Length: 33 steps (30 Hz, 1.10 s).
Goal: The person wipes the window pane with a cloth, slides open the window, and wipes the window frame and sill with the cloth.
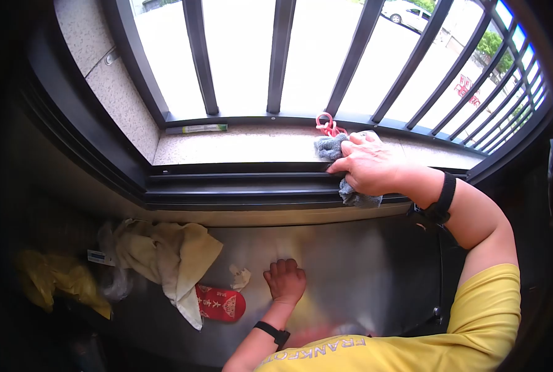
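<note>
My right hand (375, 164) reaches over the window track and is closed on a grey-blue cloth (331, 147). One bunch of the cloth sticks out by the fingertips on the sill, and another hangs below the palm over the track. Just behind the fingers lies a pink-red looped cord or hook (329, 126), partly covered. My left hand (285, 282) rests on the shiny metal surface (344, 260) with its fingers curled in and nothing seen in them. A scrap of torn paper (240, 277) and a red envelope (222, 304) with gold print lie to its left.
Dark window bars (282, 56) rise behind the sill (264, 141). A green-and-white tube (196, 129) lies along the sill's left part. On the metal surface's left are a cream cloth (165, 248), a clear plastic bag (115, 282) and a yellow bag (62, 279).
</note>
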Each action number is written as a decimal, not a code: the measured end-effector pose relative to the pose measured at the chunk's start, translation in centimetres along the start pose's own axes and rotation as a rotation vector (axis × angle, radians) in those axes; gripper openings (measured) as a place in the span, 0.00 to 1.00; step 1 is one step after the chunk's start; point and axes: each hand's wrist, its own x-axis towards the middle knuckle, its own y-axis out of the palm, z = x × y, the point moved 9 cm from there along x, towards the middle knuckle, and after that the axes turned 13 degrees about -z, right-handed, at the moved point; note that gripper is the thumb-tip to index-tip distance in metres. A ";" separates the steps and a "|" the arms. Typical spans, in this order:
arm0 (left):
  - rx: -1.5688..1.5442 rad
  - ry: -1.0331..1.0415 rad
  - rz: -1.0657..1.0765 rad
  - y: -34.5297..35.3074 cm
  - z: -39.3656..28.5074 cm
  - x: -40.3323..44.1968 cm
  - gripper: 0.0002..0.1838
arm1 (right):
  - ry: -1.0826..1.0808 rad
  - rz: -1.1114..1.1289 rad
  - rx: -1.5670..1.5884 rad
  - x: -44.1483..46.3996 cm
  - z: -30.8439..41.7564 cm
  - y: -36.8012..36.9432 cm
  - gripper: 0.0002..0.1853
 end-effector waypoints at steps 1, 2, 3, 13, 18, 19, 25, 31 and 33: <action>0.004 -0.002 -0.004 0.0 0.0 0.0 0.05 | 0.015 -0.001 0.006 -0.9 -1.0 0.2 0.20; 0.002 0.012 0.003 0.1 -0.1 0.0 0.05 | 0.042 -0.004 -0.006 -1.7 -2.1 0.3 0.20; 0.011 0.009 -0.005 0.2 -0.1 0.0 0.05 | 0.070 -0.006 -0.017 -2.6 -3.1 0.4 0.20; 0.066 0.014 -0.006 0.8 -0.2 -0.5 0.06 | 0.291 -0.086 -0.021 -10.5 -13.2 3.0 0.21; 0.088 0.018 -0.025 0.9 0.0 -0.6 0.05 | 0.461 0.032 -0.041 -14.7 -18.0 3.7 0.22; 0.082 0.027 -0.019 1.0 -0.1 -0.7 0.05 | 0.509 0.085 -0.057 -15.6 -18.9 4.0 0.22; 0.104 0.040 -0.057 0.7 -0.5 -0.6 0.04 | 0.584 0.067 -0.116 -19.8 -23.7 4.9 0.20; 0.142 0.024 -0.057 0.3 0.0 -0.5 0.05 | 0.483 -0.169 -0.691 -19.7 -25.1 0.8 0.09; 0.120 0.019 -0.047 0.6 -0.2 -0.5 0.06 | 0.422 -0.544 -0.513 -18.1 -21.9 -4.6 0.12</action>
